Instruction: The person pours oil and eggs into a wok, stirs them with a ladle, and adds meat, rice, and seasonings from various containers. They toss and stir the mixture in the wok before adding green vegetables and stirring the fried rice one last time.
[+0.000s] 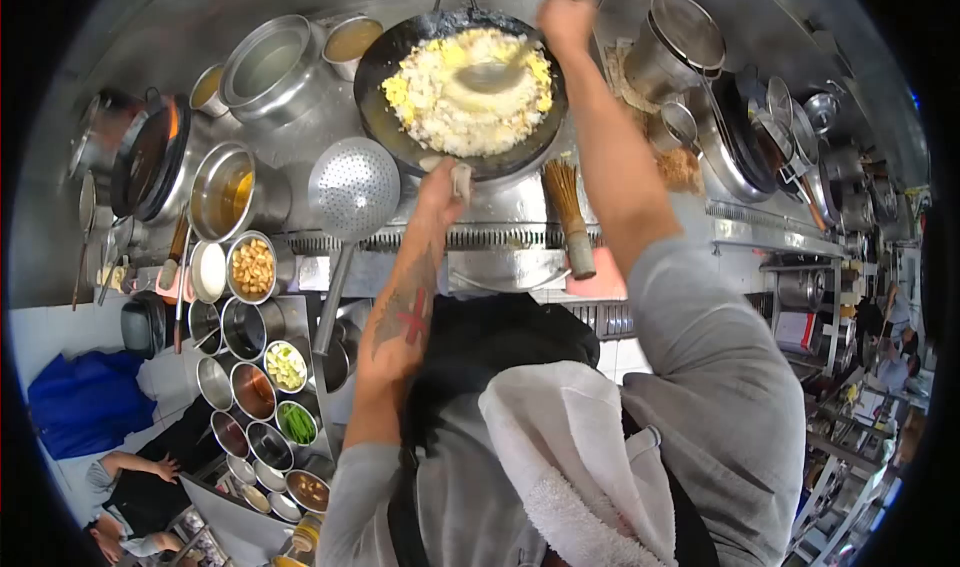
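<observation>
A black wok (375, 117) sits on the stove at the top middle, filled with rice mixed with yellow egg (430, 97). My left hand (440, 192) is closed around the wok's near handle, with a folded pale cloth (461, 180) between. In my right hand (567, 19), above the wok's far right side, is the wooden handle of a ladle (490, 77). The ladle's bowl is smeared by motion and rests over or in the rice. A perforated skimmer (354, 189) lies left of my left forearm, and a bamboo brush (568, 207) lies right of the wok.
On the left stand a large metal pot (267, 67), a pot of yellow liquid (222, 192) and several ingredient containers, including chopped greens (297, 423). At right are a tall pot (675, 42) and stacked pans (745, 137). Another person's hand (165, 467) shows at lower left.
</observation>
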Action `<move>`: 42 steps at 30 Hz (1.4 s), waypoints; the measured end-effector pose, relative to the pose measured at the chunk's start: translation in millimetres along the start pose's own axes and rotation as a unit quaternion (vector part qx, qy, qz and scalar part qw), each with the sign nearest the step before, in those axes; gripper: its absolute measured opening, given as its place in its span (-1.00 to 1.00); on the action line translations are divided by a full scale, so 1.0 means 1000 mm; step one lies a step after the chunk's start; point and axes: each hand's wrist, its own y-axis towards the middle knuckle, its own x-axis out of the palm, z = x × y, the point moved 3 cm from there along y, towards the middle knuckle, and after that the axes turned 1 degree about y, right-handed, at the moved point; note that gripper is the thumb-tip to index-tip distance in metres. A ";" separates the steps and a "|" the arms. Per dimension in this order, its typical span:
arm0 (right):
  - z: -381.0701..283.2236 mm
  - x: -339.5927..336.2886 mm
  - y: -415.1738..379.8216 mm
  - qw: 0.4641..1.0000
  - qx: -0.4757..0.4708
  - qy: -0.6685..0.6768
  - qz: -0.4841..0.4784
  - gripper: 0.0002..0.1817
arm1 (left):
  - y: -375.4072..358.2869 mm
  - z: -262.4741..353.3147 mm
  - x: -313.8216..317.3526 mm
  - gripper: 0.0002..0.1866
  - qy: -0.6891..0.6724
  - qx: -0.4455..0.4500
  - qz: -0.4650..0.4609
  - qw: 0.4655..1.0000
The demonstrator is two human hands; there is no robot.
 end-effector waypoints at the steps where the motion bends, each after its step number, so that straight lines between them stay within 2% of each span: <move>1: 0.019 0.007 0.000 0.998 0.005 0.059 -0.026 -0.67 | 0.003 -0.011 -0.007 -0.68 -0.001 -0.006 0.002 1.000; 3: 0.033 0.022 0.001 0.980 0.006 0.181 -0.078 -0.66 | 0.010 -0.005 -0.008 -0.70 -0.029 -0.018 -0.017 0.999; 4: -0.002 0.012 -0.004 0.986 -0.049 0.138 -0.074 -0.59 | 0.023 -0.009 -0.014 -0.71 -0.014 -0.019 -0.024 0.999; 5: -0.032 0.007 -0.022 0.986 -0.057 0.138 -0.078 -0.59 | 0.030 -0.003 -0.011 -0.71 -0.018 -0.011 -0.028 0.999; 7: -0.060 -0.015 -0.084 0.980 -0.087 0.176 -0.027 -0.60 | 0.029 -0.010 -0.017 -0.71 -0.015 -0.016 -0.044 0.999; 8: -0.053 -0.009 -0.111 0.993 -0.083 0.082 0.024 -0.69 | 0.031 -0.010 -0.018 -0.75 -0.009 -0.024 -0.043 0.999; 9: -0.034 -0.001 -0.109 0.992 -0.088 0.082 0.027 -0.69 | 0.029 -0.003 -0.010 -0.75 -0.008 -0.022 -0.049 0.999; 10: -0.020 0.009 -0.119 0.990 -0.128 0.041 -0.038 -0.75 | 0.022 -0.004 -0.008 -0.76 -0.027 -0.029 -0.037 0.999; 11: -0.013 0.005 -0.114 0.993 -0.114 -0.012 -0.017 -0.76 | 0.014 -0.005 -0.009 -0.78 -0.047 -0.033 -0.022 0.998; 12: -0.020 0.001 -0.118 0.993 -0.099 -0.065 0.003 -0.76 | 0.023 -0.008 -0.014 -0.79 -0.054 -0.035 -0.048 0.997; 13: -0.051 -0.022 -0.121 0.984 -0.026 -0.133 0.114 -0.75 | 0.017 -0.015 -0.017 -0.79 -0.053 -0.040 -0.047 0.997; 15: -0.012 -0.067 -0.063 0.985 -0.093 -0.050 0.135 -0.76 | 0.017 -0.005 -0.010 -0.80 -0.046 -0.027 -0.012 0.999; 16: -0.016 -0.073 -0.087 0.979 -0.098 0.094 0.153 -0.73 | 0.025 -0.007 -0.012 -0.78 -0.045 -0.027 -0.019 0.998; 17: -0.017 -0.074 -0.103 0.979 -0.094 0.093 0.156 -0.73 | 0.032 -0.009 -0.018 -0.78 -0.042 -0.032 -0.018 0.998; 19: -0.026 -0.065 -0.131 0.982 -0.123 0.127 0.070 -0.72 | 0.030 -0.011 -0.017 -0.76 -0.038 -0.038 -0.072 0.996; 23: -0.048 -0.022 -0.159 0.958 -0.193 0.190 -0.097 -0.62 | 0.030 -0.009 -0.014 -0.76 -0.032 -0.031 -0.020 0.999; 24: -0.028 -0.003 -0.151 0.957 -0.214 0.160 -0.114 -0.61 | 0.032 -0.009 -0.014 -0.79 -0.043 -0.026 -0.018 0.999; 26: 0.005 0.016 -0.106 0.975 -0.183 0.077 -0.094 -0.61 | 0.018 -0.017 -0.015 -0.82 -0.018 -0.029 -0.003 0.999; 28: -0.011 0.009 -0.036 0.991 -0.061 -0.050 0.109 -0.69 | 0.027 -0.008 -0.016 -0.85 0.003 0.034 0.013 0.999; 29: -0.018 0.002 -0.017 0.990 -0.095 -0.040 0.101 -0.68 | 0.022 -0.005 -0.014 -0.85 0.004 0.039 0.015 0.999; 31: -0.015 0.000 -0.028 0.971 -0.182 0.048 0.150 -0.68 | 0.008 0.002 -0.008 -0.82 -0.012 0.058 0.066 0.996; 32: 0.033 0.029 -0.011 0.955 -0.256 0.017 0.150 -0.67 | 0.008 0.000 -0.009 -0.80 -0.008 0.056 0.047 0.997; 33: 0.042 0.044 -0.004 0.965 -0.242 -0.007 0.099 -0.70 | 0.007 -0.009 -0.013 -0.80 -0.006 0.052 0.051 0.997; 34: 0.038 0.056 -0.009 0.972 -0.229 -0.031 0.047 -0.69 | 0.013 -0.014 -0.015 -0.81 -0.010 0.057 0.054 0.997; 35: 0.010 0.058 0.016 0.970 -0.240 -0.026 0.044 -0.69 | 0.026 -0.011 -0.012 -0.81 -0.017 0.071 0.053 0.996; 36: -0.013 0.053 0.019 0.992 -0.120 -0.002 -0.024 -0.67 | 0.015 -0.002 -0.009 -0.80 -0.026 0.075 -0.081 0.994; 37: -0.011 0.052 0.011 0.996 0.009 0.019 -0.092 -0.62 | 0.011 -0.004 -0.006 -0.78 0.012 0.056 0.052 0.997; 38: -0.004 0.063 0.037 0.992 -0.050 0.050 -0.108 -0.60 | 0.017 -0.007 -0.010 -0.79 -0.004 0.030 0.043 0.999; 39: 0.023 0.076 0.045 0.991 -0.059 0.050 -0.108 -0.60 | 0.025 -0.006 -0.013 -0.79 -0.019 0.006 0.031 0.999; 40: 0.027 0.083 -0.002 0.987 -0.119 0.082 -0.067 -0.68 | 0.023 -0.003 -0.014 -0.79 -0.018 0.003 0.032 0.999; 41: 0.028 0.085 -0.029 0.977 -0.178 0.113 -0.024 -0.68 | 0.018 0.000 -0.014 -0.79 -0.002 -0.020 0.028 0.999; 42: 0.020 0.081 -0.023 0.977 -0.178 0.113 -0.023 -0.68 | 0.016 0.003 -0.011 -0.78 0.013 -0.041 0.022 0.999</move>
